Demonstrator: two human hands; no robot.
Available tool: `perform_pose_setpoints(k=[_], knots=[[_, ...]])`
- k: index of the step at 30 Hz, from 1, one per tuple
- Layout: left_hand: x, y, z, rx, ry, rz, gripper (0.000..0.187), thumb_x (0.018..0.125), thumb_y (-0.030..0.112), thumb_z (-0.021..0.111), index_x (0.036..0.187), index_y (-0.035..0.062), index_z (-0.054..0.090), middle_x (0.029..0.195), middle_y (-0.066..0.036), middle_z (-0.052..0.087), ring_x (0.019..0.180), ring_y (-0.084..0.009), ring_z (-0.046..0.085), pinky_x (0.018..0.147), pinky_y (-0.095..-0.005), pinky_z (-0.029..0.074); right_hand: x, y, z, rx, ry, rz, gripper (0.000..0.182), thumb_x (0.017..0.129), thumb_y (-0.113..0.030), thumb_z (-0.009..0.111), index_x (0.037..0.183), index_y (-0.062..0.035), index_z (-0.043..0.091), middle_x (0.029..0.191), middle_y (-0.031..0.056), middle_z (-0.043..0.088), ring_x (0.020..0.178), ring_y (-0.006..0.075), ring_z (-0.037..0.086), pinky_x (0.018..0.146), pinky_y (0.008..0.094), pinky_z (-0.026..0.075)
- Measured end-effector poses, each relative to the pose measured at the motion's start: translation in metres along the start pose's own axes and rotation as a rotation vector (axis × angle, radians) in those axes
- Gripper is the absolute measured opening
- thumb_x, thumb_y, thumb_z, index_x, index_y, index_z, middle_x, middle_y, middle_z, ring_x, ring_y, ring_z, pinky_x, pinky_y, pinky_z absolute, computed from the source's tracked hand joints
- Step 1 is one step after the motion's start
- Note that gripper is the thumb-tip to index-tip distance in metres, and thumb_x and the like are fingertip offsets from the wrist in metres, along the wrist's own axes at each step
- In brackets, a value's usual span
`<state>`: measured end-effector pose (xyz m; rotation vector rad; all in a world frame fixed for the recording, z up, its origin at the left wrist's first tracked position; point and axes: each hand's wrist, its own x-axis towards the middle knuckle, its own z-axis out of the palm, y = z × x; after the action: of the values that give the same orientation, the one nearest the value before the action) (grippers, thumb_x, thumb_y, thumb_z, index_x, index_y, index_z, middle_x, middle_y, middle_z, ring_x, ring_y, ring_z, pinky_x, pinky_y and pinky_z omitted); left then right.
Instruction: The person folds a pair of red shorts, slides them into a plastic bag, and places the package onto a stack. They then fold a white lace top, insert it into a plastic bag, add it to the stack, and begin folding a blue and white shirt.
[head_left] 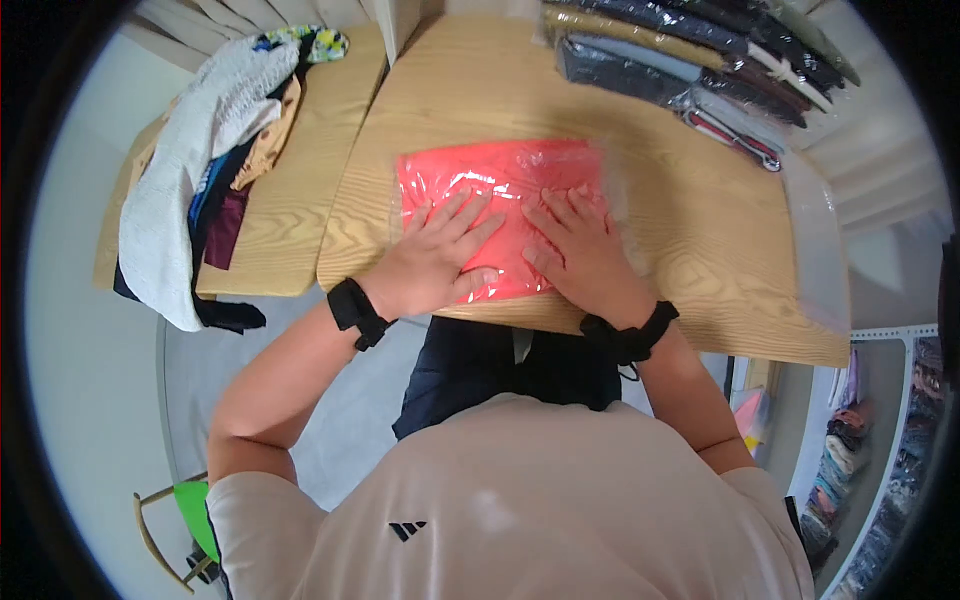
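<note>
A folded coral-red garment in a clear plastic bag [500, 165] lies flat on the wooden table [440, 90], close to its front edge. My left hand [430, 255] rests on the left part of the bag, fingers spread and palm down. On the right part lies my right hand [582, 245], also flat with its fingers apart. Both hands touch the shiny plastic and neither grips it. The clear bag reaches a little past the red cloth on the right. Each wrist wears a black strap.
Bagged folded garments [690, 60] are stacked at the back right, with scissors [765, 160] beside them. A clear plastic sheet [815, 240] lies at the right edge. Loose clothes [190, 180] drape over the left table. Shelves with packed clothes [840, 460] stand at lower right.
</note>
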<state>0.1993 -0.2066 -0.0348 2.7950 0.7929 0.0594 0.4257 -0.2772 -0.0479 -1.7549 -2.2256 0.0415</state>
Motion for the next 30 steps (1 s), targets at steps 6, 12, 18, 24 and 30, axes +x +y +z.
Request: perform_pose_setpoints(k=[6, 12, 18, 24, 30], knots=[[-0.004, -0.011, -0.009, -0.249, -0.032, 0.04, 0.062, 0.093, 0.04, 0.043, 0.144, 0.0108, 0.021, 0.15, -0.017, 0.013, 0.139, -0.0332, 0.01, 0.111, -0.0476, 0.012, -0.004, 0.028, -0.001, 0.452, 0.138, -0.11, 0.052, 0.087, -0.045, 0.047, 0.129, -0.0144, 0.047, 0.139, 0.0106, 0.039, 0.128, 0.0364, 0.034, 0.101, 0.0587, 0.024], [-0.032, -0.033, -0.03, -0.18, 0.057, 0.069, 0.06, 0.092, 0.035, 0.048, 0.141, 0.0083, 0.028, 0.146, -0.022, 0.022, 0.136, -0.0363, 0.018, 0.111, -0.0424, 0.017, -0.033, 0.037, -0.045, 0.07, -0.16, 0.377, 0.057, 0.09, -0.042, 0.046, 0.133, -0.0058, 0.041, 0.141, 0.0168, 0.034, 0.131, 0.0367, 0.03, 0.104, 0.0509, 0.025], [0.001, -0.007, -0.044, -0.13, -0.013, 0.15, 0.064, 0.092, 0.045, 0.042, 0.144, 0.0133, 0.023, 0.149, -0.019, 0.015, 0.138, -0.0351, 0.015, 0.11, -0.0469, 0.016, 0.007, 0.015, -0.013, 0.152, 0.0, -0.075, 0.047, 0.088, -0.038, 0.047, 0.128, -0.0134, 0.045, 0.134, 0.0201, 0.036, 0.126, 0.0372, 0.035, 0.091, 0.0614, 0.034], [0.015, -0.017, -0.022, 0.18, -0.099, 0.146, 0.064, 0.09, 0.05, 0.042, 0.144, 0.0198, 0.023, 0.15, -0.018, 0.009, 0.139, -0.0352, 0.01, 0.107, -0.0563, 0.014, 0.013, 0.002, 0.0, -0.068, -0.154, 0.141, 0.051, 0.089, -0.043, 0.044, 0.136, -0.0249, 0.037, 0.143, 0.0174, 0.027, 0.13, 0.0406, 0.026, 0.092, 0.0638, 0.031], [0.02, -0.017, -0.021, 0.065, -0.16, 0.086, 0.065, 0.09, 0.054, 0.041, 0.144, 0.0225, 0.023, 0.151, -0.016, 0.005, 0.139, -0.0364, 0.004, 0.107, -0.0588, 0.011, 0.014, 0.001, -0.006, -0.002, -0.122, 0.152, 0.05, 0.089, -0.046, 0.043, 0.135, -0.0262, 0.041, 0.143, 0.0172, 0.027, 0.131, 0.0416, 0.023, 0.092, 0.0663, 0.028]])
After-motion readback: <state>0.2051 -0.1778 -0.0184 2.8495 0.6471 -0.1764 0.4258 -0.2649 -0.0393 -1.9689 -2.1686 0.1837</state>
